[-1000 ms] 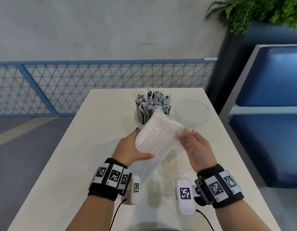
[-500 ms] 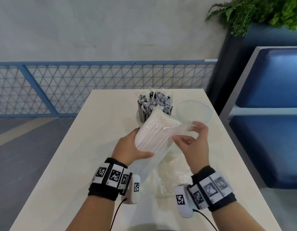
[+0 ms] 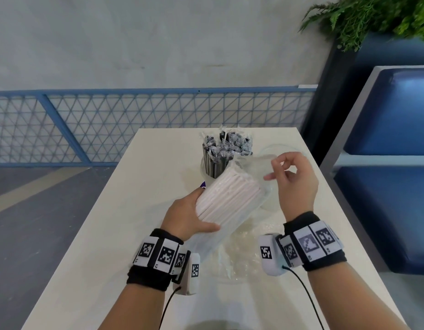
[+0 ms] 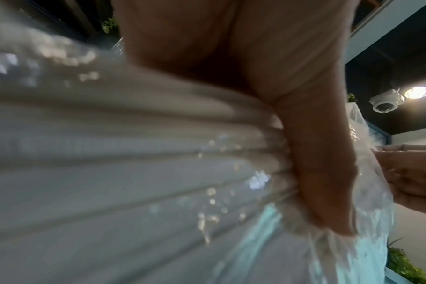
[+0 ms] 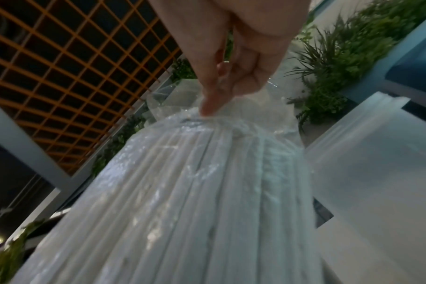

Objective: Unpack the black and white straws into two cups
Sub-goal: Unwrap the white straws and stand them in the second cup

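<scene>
A bundle of white straws point(image 3: 227, 198) in a clear plastic bag is held tilted above the table, its far end pointing up and away. My left hand point(image 3: 189, 215) grips the bundle's lower part, thumb across the wrapped straws point(image 4: 158, 173). My right hand point(image 3: 292, 179) pinches the loose plastic bag top point(image 3: 256, 165) at the upper end, shown close in the right wrist view point(image 5: 207, 115). Behind stands a clear cup point(image 3: 206, 170) filled with wrapped black straws point(image 3: 226, 148). An empty clear cup point(image 3: 270, 151) stands right of it, partly hidden by my right hand.
Crumpled clear plastic wrap point(image 3: 242, 253) lies on the cream table point(image 3: 111, 222) between my wrists. A blue mesh railing point(image 3: 111, 125) runs behind the table. A blue bench point(image 3: 392, 186) and a planter with green fronds point(image 3: 373, 17) stand to the right.
My right hand has risen from the bundle's upper end, pulling the loose bag plastic up and to the right. The left hand has kept its grip on the bundle.
</scene>
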`<state>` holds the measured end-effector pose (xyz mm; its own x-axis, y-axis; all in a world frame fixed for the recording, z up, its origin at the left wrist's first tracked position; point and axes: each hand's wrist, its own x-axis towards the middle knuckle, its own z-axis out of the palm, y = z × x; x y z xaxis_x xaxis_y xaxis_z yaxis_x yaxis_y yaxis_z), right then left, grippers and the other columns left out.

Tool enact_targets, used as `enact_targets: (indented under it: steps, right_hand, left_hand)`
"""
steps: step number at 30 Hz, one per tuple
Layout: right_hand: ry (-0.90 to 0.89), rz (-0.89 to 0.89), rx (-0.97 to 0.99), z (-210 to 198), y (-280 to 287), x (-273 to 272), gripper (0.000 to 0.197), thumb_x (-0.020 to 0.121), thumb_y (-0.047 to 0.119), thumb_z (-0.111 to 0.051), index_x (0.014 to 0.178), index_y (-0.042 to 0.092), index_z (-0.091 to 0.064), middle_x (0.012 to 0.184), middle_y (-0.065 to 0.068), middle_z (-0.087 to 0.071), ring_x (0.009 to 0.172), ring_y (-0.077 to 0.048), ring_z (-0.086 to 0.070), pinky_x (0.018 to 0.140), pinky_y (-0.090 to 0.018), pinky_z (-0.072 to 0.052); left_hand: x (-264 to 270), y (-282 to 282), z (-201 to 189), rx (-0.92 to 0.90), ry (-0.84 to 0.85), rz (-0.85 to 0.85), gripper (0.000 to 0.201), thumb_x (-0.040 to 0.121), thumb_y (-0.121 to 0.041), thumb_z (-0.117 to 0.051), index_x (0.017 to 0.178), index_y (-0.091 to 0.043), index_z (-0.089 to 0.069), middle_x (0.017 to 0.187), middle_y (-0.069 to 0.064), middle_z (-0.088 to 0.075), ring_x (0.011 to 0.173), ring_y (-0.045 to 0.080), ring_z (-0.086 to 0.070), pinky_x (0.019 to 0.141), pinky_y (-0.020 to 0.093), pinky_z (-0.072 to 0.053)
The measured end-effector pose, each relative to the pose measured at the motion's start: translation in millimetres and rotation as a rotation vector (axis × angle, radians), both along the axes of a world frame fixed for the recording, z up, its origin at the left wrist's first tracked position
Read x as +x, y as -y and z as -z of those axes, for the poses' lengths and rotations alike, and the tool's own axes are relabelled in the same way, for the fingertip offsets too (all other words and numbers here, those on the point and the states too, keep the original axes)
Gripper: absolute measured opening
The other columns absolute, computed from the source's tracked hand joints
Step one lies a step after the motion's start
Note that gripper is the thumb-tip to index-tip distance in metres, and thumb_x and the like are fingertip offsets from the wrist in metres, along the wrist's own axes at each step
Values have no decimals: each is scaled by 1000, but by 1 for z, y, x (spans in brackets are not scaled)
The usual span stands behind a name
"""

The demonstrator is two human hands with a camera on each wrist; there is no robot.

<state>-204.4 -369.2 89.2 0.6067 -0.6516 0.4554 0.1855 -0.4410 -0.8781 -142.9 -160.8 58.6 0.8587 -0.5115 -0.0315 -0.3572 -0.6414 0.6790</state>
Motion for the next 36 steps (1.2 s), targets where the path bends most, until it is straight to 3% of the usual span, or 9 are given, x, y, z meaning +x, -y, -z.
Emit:
enact_targets:
  steps: [5, 9, 11, 14, 20, 24, 28, 33, 36]
  right_hand:
    - [-42, -41, 165, -3, 4, 12, 10, 91, 11, -55, 84, 16, -51, 76, 9, -54, 77, -7, -71, 75, -30, -51]
    - [-48, -113, 160, -3, 1, 9, 10, 88, 12, -59, 92, 14, -50, 94, 5, -59, 92, -9, -63, 73, -9, -48]
    - [-49, -173, 39, -10, 2, 4, 8, 87, 11, -61, 87, 17, -56, 88, 5, -61, 80, -4, -59, 67, -5, -45]
    - [-224, -395, -245, -23, 3, -2, 12, 84, 15, -65, 86, 26, -68, 83, 10, -68, 70, -8, -61, 67, -16, -49]
    - [-349, -616, -547, -46, -8, -1, 33, 84, 20, -65, 115, 32, -62, 116, 10, -64, 97, -1, -59, 82, -14, -49]
    - [-449, -651, -637, -44, -17, 9, 36, 86, 17, -63, 121, 23, -60, 121, 5, -63, 93, 2, -56, 80, 2, -36]
    - [-697, -761, -743, -38, -25, 12, 63, 82, 36, -67, 138, 24, -41, 140, -2, -48, 125, -16, -46, 99, -19, -31]
    - [-666, -749, -732, -38, -32, 21, 58, 81, 25, -69, 134, 20, -45, 134, -1, -55, 122, -18, -50, 100, -24, -34]
    - [-760, -735, -808, -35, -36, 22, 59, 80, 29, -70, 132, 17, -44, 123, -2, -58, 112, -20, -53, 87, -25, -39]
  left_hand:
    - [0, 1, 4, -3, -25, 65, 74, 56, -37, -86, 118, -23, -50, 97, -6, -61, 88, 14, -56, 62, 15, -37]
    - [1, -3, 10, -78, -64, 55, 77, 54, -34, -87, 121, -25, -49, 98, -10, -60, 89, 9, -56, 64, 9, -37]
    - [1, -7, 11, -138, -70, 37, 73, 53, -31, -88, 115, -29, -50, 94, -13, -60, 86, 2, -56, 65, 10, -40]
    - [4, -10, 12, -238, -79, 25, 69, 51, -30, -89, 109, -31, -52, 96, -14, -63, 87, -5, -57, 72, 17, -48]
    - [11, -8, 22, -384, -115, 16, 66, 48, -26, -91, 98, -46, -54, 94, -13, -64, 86, -2, -58, 74, 15, -47]
    - [12, -9, 38, -377, -157, 24, 67, 44, -36, -89, 100, -44, -54, 94, -17, -64, 87, -2, -60, 75, 15, -48]
    - [13, -14, 48, -396, -187, -30, 69, 40, -43, -85, 102, -38, -55, 94, -11, -67, 87, -1, -62, 75, 15, -49]
    - [13, -16, 49, -373, -227, -42, 68, 45, -24, -92, 99, -44, -54, 98, -11, -67, 87, -10, -60, 73, 12, -46]
    - [13, -15, 52, -371, -237, -19, 72, 41, -40, -88, 104, -42, -55, 101, -9, -67, 94, -2, -61, 79, 17, -49]
